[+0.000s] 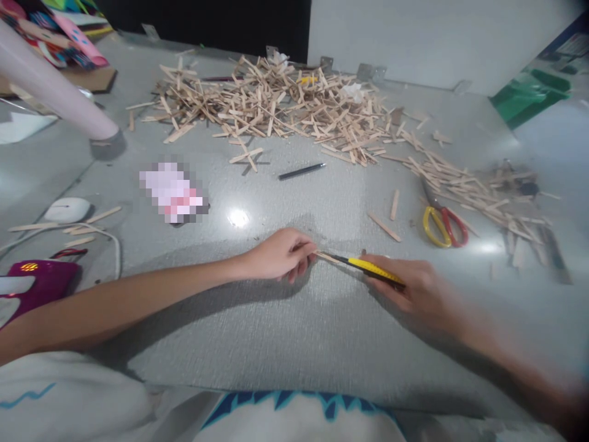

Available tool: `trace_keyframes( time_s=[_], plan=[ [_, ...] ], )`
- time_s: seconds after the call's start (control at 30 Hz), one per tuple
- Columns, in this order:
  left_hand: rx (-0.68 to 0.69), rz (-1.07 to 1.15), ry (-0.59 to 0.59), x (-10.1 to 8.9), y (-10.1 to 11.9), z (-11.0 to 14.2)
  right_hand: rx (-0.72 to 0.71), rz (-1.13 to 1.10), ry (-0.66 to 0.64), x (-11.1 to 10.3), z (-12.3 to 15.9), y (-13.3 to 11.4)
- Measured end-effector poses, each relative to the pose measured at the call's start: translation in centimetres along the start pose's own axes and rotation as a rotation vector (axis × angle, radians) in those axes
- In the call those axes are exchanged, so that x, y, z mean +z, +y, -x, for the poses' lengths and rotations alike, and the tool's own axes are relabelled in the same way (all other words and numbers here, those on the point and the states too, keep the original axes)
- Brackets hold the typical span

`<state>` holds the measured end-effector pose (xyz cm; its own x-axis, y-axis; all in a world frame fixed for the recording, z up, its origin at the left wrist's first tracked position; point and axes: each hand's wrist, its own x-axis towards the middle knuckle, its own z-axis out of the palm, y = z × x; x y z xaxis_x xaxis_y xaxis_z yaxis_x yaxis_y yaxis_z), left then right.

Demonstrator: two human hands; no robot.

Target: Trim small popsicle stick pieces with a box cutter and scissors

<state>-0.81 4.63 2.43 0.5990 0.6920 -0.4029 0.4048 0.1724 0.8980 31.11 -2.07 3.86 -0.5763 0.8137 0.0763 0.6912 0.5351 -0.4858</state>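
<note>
grey surface (276,331), heaped sticks (271,110) behind; left grip (286,255) pinches thin stick (328,256), right grip (409,285) clasps yellow cutter (373,269), seemingly touching it.

- I can read no text, label, brand, number or sign anywhere in my view.
- Yellow-and-black cutter (375,269) in my right hand (409,287): I find any marking too small to make out.
- Pink-and-white object (166,186) on the table (257,334): pixelated, illegible to me.
- Purple device (50,279), left edge: I note glowing yellow marks, undecipherable.
- Dark blue item (573,46), upper right: its pale patch is too blurred for me to read.
</note>
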Motion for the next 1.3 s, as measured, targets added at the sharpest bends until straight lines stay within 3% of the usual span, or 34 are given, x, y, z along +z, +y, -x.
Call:
trace_keyframes(
  time_s=[0.23, 0.47, 0.63, 1.3],
  plan=[
    [0.002, -0.008, -0.015, -0.1, -0.1, 0.0, -0.051, 0.051, 0.025, 0.5, 0.3, -0.1],
    [0.060, -0.007, -0.036, -0.1, -0.7, -0.1, -0.242, 0.431, 0.087, 1.4, 1.2, 0.5],
    [0.041, -0.027, -0.024, -0.1, -0.5, 0.0, -0.349, 0.531, 0.162, 2.4, 1.7, 1.3],
    [0.018, -0.039, -0.015, 0.1, -0.2, 0.1, -0.367, 0.577, 0.174, 2.8, 1.5, 1.4]
  ],
)
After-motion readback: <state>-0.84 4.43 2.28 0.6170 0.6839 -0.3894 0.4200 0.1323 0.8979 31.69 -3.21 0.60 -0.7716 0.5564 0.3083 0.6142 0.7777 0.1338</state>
